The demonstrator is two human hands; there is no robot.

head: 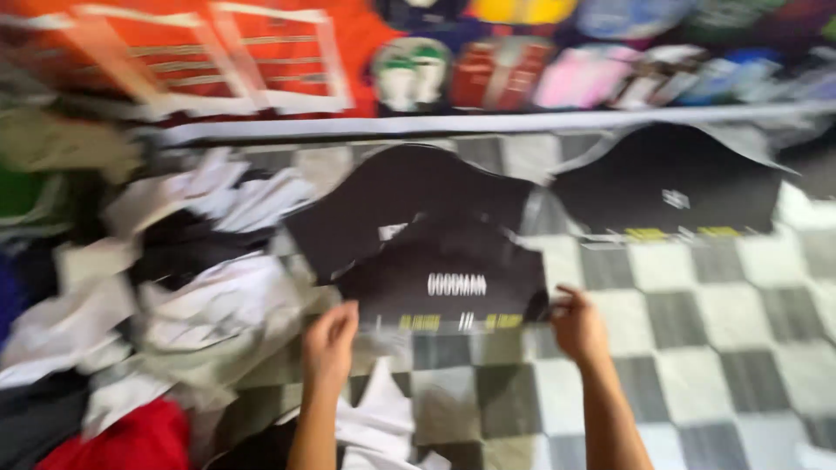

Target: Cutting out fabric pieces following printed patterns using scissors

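Left hand (329, 341) pinches lower left edge of black shirt piece (444, 274), frame centre. Right hand (576, 324) grips its lower right corner. Piece lies flat on checkered floor (697, 331). White cloth pile (209, 296) at left.

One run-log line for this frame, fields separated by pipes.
left hand: grips black printed panel at lower left edge | right hand: grips its lower right edge | surface: checkered floor | nearby: white fabric pile | image: motion-blurred
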